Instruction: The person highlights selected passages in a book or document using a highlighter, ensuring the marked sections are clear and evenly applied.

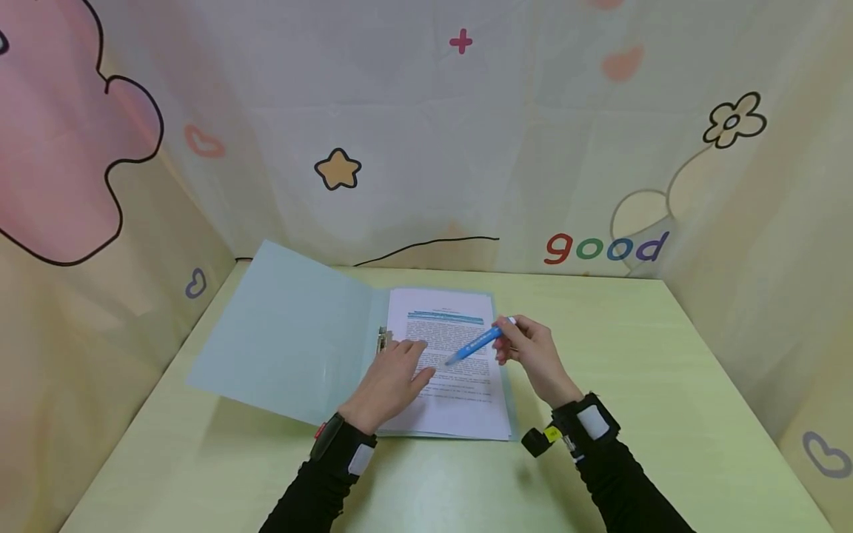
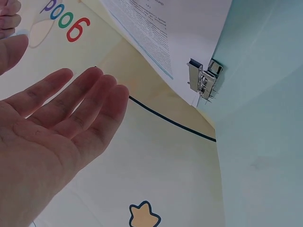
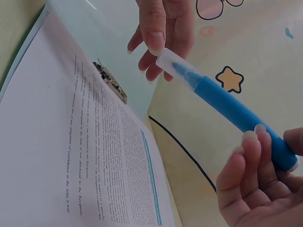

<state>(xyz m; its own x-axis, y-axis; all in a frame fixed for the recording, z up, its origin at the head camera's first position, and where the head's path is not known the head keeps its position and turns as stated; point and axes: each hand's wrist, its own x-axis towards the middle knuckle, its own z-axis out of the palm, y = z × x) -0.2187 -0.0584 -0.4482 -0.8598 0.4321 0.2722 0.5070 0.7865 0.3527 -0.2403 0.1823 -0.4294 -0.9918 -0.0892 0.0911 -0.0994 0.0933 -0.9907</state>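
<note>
My right hand [image 1: 535,357] holds a blue highlighter [image 1: 478,343] near its rear end, between thumb and fingers. A clear cap [image 3: 177,69] covers the highlighter's tip, which points left and down over the printed pages [image 1: 443,411]. Blue highlighted lines run across the top of the top page. My left hand [image 1: 389,381] is over the left side of the pages, its fingers relaxed and holding nothing, as the left wrist view shows. In the right wrist view the left thumb appears close to the cap; whether they touch is unclear.
The pages lie in an open light-blue folder [image 1: 300,333], its cover spread to the left. A metal clip [image 2: 203,78] sits at the folder's spine. Beneath is a pale green-yellow table [image 1: 640,370], with a patterned curtain [image 1: 413,148] behind and at both sides.
</note>
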